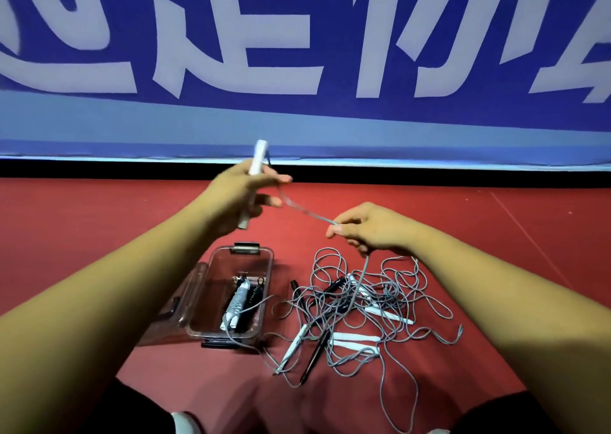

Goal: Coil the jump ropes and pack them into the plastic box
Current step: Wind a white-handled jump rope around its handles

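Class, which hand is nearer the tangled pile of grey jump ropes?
Right. The right hand hovers just above the tangled grey rope pile; the left hand, gripping a white handle, is beyond the clear plastic box.

The banner [330, 116] bears cropped, unreadable white characters [264, 76].
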Tool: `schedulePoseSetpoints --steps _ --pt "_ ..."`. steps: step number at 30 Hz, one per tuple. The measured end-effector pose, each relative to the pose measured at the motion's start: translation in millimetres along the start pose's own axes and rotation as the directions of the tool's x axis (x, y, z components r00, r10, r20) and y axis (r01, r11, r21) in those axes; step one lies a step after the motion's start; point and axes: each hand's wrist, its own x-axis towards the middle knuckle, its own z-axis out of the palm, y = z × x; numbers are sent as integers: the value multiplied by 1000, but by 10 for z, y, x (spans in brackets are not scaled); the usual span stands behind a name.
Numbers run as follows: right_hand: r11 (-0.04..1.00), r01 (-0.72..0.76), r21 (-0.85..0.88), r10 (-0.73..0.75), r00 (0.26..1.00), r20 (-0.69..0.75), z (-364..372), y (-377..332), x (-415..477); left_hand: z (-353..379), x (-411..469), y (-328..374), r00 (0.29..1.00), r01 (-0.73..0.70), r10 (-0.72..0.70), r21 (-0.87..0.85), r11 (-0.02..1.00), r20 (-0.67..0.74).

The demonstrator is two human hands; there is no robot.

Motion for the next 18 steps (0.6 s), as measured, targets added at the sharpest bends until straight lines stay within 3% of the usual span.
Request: schedulePoseSetpoints --steps 2,4,7,9,11,12,14,16,18 --pt "994 104 -27 -103 994 38 90 -227 -15 145 -151 14 977 -37 -24 280 959 214" --pt "976 202 -77 -204 979 -23 116 -423 -22 229 -249 18 937 -39 -127 459 888 324" --pt "970 241 -38 -244 959 -143 45 -504 15 236 -246 35 910 17 -169 374 927 378" --pt "982 188 -8 -188 977 -96 -16 -349 39 146 -130 91 944 96 -119 91 991 309" --pt "998 57 -31 -57 998 4 -69 -79 38 5 -28 147 979 137 -97 -230 963 179" --pt "998 -25 -60 28 999 40 -93 68 28 -76 15 152 990 118 -88 -313 942 108" --pt "984 -125 -123 132 990 49 -134 267 -17 -224 76 108 995 85 -101 -381 921 -21" --pt "985 -123 -118 122 992 -17 -154 319 -28 -335 128 56 981 89 -150 -411 907 -119" --pt "997 -75 -26 73 995 -70 -135 240 -18 -427 156 18 961 89 -133 -183 979 -244"
